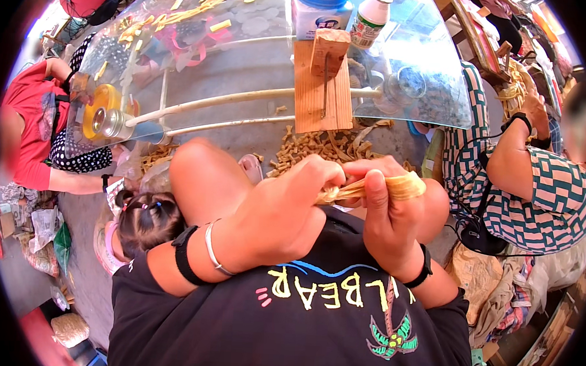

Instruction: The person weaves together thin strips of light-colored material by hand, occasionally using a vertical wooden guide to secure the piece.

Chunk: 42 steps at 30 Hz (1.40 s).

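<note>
Strip of yellow fibre stretches crosswise before a black shirt, its left end pinched in the left hand's curled fingers, its right end looped over the right hand, thumb pressing; tan pieces lie beyond.

Left hand is curled; right hand is held just beside, thumb raised; forearms angled inward.

left hand has room left of the wooden stand — tub blocks behind.
</note>
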Motion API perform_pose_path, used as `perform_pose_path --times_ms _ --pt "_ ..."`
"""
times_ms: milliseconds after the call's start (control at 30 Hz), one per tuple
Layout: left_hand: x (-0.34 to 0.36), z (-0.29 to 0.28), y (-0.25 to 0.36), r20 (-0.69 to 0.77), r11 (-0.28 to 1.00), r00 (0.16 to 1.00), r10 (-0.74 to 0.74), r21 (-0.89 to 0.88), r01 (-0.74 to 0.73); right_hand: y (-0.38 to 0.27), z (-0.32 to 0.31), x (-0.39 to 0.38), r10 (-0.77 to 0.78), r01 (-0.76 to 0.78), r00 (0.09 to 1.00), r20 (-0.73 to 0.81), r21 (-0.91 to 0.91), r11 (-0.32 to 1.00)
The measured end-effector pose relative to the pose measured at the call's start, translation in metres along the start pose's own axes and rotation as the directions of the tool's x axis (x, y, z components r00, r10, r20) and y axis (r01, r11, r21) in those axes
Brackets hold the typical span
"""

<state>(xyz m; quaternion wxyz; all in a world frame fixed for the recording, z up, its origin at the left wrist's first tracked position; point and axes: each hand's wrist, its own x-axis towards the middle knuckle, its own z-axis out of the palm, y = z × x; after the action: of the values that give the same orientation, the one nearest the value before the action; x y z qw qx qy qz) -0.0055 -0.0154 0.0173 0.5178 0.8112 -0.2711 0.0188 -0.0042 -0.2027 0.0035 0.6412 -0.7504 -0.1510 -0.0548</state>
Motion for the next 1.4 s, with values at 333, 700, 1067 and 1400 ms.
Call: perform_pose_path --times_ms 333,700,1067,1400 --pt "-0.009 -0.005 -0.010 -0.098 0.939 0.958 -0.270 -0.245 0.240 0.012 -0.006 0.016 0.436 -0.441 0.847 0.303 0.859 0.260" --pt "0.009 -0.013 -0.030 -0.317 0.879 0.910 -0.268 -0.468 0.096 0.028 -0.006 0.017 0.615 -0.746 0.630 0.474 0.589 0.311" --pt "0.018 0.000 -0.051 0.040 0.933 0.995 -0.091 -0.345 0.099 0.011 -0.003 0.040 0.142 -0.124 0.949 0.280 -0.080 0.989" --pt "0.048 -0.032 -0.087 -0.108 0.962 0.958 -0.267 -0.089 0.258 0.063 0.003 0.079 0.318 -0.324 0.946 0.064 0.196 0.926"
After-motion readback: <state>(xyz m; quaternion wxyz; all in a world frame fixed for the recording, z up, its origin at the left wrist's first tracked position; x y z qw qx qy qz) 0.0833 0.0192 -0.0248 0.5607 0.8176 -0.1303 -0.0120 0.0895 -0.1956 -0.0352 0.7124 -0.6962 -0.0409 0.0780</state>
